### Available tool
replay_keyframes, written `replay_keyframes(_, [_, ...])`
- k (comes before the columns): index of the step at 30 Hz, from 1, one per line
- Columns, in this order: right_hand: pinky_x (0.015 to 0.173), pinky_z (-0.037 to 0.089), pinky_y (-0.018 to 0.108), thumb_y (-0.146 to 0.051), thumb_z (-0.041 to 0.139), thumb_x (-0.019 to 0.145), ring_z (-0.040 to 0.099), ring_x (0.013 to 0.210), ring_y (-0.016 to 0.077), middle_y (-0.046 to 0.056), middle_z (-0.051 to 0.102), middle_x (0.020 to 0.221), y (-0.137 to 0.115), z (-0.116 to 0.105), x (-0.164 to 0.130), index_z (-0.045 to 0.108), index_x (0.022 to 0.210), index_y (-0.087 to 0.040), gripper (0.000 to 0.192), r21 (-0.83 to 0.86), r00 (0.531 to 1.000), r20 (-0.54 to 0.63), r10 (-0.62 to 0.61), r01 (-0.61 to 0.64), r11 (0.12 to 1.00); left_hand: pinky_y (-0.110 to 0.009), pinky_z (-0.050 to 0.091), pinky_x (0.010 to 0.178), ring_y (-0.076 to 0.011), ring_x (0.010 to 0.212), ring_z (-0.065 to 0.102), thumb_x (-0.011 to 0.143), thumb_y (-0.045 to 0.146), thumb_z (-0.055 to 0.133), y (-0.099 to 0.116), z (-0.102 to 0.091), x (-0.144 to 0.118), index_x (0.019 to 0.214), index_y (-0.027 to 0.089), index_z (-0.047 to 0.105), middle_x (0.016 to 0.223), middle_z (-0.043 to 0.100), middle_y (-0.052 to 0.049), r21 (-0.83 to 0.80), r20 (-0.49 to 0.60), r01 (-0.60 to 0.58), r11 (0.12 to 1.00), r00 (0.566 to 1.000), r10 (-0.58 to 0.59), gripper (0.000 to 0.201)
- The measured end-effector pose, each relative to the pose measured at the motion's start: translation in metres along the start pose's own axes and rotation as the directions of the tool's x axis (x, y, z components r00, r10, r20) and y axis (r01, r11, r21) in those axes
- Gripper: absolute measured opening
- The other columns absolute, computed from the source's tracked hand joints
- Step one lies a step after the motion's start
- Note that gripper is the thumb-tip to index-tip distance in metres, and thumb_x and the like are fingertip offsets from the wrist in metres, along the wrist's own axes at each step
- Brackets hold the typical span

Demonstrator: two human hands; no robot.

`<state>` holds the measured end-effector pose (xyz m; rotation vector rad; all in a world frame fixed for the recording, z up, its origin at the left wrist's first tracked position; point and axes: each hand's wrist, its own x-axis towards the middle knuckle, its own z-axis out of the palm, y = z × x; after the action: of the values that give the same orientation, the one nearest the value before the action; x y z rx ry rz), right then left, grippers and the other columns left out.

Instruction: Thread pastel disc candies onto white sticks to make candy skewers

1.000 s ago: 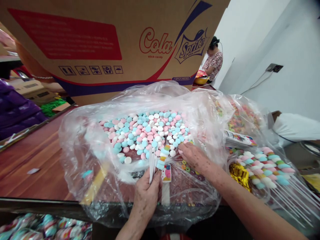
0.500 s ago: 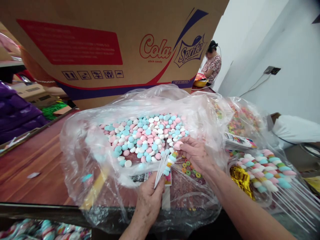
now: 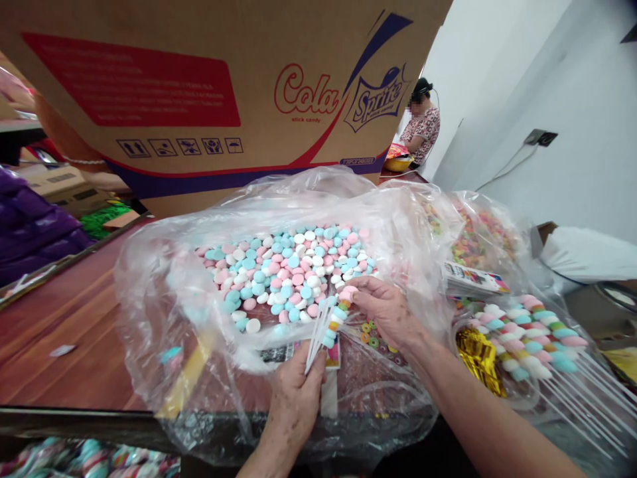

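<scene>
Low in the middle, my left hand is closed around several thin white sticks. One of them carries a stack of candies in blue, white, orange and green. My right hand pinches a pink candy at the top end of that stack. Whether the stick has gone into the pink candy I cannot tell. Just behind both hands, a heap of pink, blue and white candies lies on a clear plastic bag. Small ring-shaped gummies lie under my right wrist.
A large cardboard box stands behind the bag. To the right lie finished candy skewers, gold ties, a stack of printed cards and bagged gummies. Another person is at the back right.
My right hand has moved slightly left and down, bringing the pink candy from beside the stack to its top end. My left hand keeps its hold on the sticks.
</scene>
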<state>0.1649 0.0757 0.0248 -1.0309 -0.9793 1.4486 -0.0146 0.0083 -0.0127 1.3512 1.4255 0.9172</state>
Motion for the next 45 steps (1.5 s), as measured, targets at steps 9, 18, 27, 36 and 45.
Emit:
replay_keyframes(9, [0.094, 0.049, 0.039, -0.03, 0.056, 0.088, 0.066, 0.102, 0.0219, -0.002, 0.074, 0.108, 0.0, -0.006, -0.007, 0.072, 0.115, -0.031, 0.031, -0.545, 0.954, 0.11, -0.279, 0.292, 0.786, -0.023, 0.033, 0.044, -0.014, 0.045, 0.043, 0.088, 0.041, 0.051, 0.0, -0.001, -0.001, 0.084, 0.017, 0.067, 0.051, 0.049, 0.004, 0.072, -0.033, -0.061, 0.996, 0.997, 0.063, 0.029])
replay_keyframes(18, [0.083, 0.05, 0.032, -0.029, 0.058, 0.086, 0.066, 0.093, 0.0195, 0.002, 0.072, 0.106, 0.006, 0.001, -0.004, 0.07, 0.11, -0.023, 0.027, -0.568, 0.947, 0.097, -0.307, 0.306, 0.764, -0.024, 0.039, 0.05, -0.0149, 0.047, 0.047, 0.087, 0.037, 0.052, 0.004, -0.002, -0.002, 0.081, 0.019, 0.07, 0.05, 0.05, 0.005, 0.085, -0.051, -0.122, 0.989, 0.991, 0.126, 0.026])
replay_keyframes(27, [0.074, 0.05, 0.028, -0.033, 0.061, 0.085, 0.065, 0.088, 0.0176, 0.003, 0.072, 0.097, 0.004, 0.006, -0.007, 0.069, 0.098, -0.022, 0.019, -0.276, 0.987, 0.027, -0.158, 0.159, 0.948, -0.024, 0.039, 0.052, -0.0151, 0.05, 0.049, 0.089, 0.039, 0.051, 0.0, -0.002, -0.002, 0.083, 0.018, 0.069, 0.053, 0.052, 0.005, 0.084, -0.021, -0.127, 0.988, 0.991, 0.129, 0.028])
replay_keyframes(36, [0.083, 0.05, 0.03, -0.033, 0.056, 0.09, 0.066, 0.092, 0.0171, 0.002, 0.072, 0.097, 0.012, 0.013, -0.011, 0.068, 0.099, -0.024, 0.017, -0.221, 0.974, -0.023, -0.225, 0.214, 0.951, -0.024, 0.039, 0.051, -0.0156, 0.049, 0.05, 0.089, 0.038, 0.051, 0.001, -0.002, -0.001, 0.087, 0.018, 0.071, 0.052, 0.055, 0.004, 0.097, -0.034, -0.132, 0.987, 0.99, 0.136, 0.028])
replay_keyframes(45, [0.091, 0.047, 0.032, -0.035, 0.05, 0.094, 0.063, 0.102, 0.0193, 0.003, 0.07, 0.108, 0.02, 0.015, -0.016, 0.066, 0.106, -0.024, 0.023, -0.373, 0.947, -0.02, -0.321, 0.291, 0.881, -0.024, 0.037, 0.05, -0.0153, 0.048, 0.047, 0.089, 0.039, 0.049, -0.001, 0.0, -0.002, 0.084, 0.018, 0.069, 0.051, 0.05, 0.005, 0.077, -0.069, -0.096, 0.992, 0.993, 0.101, 0.029])
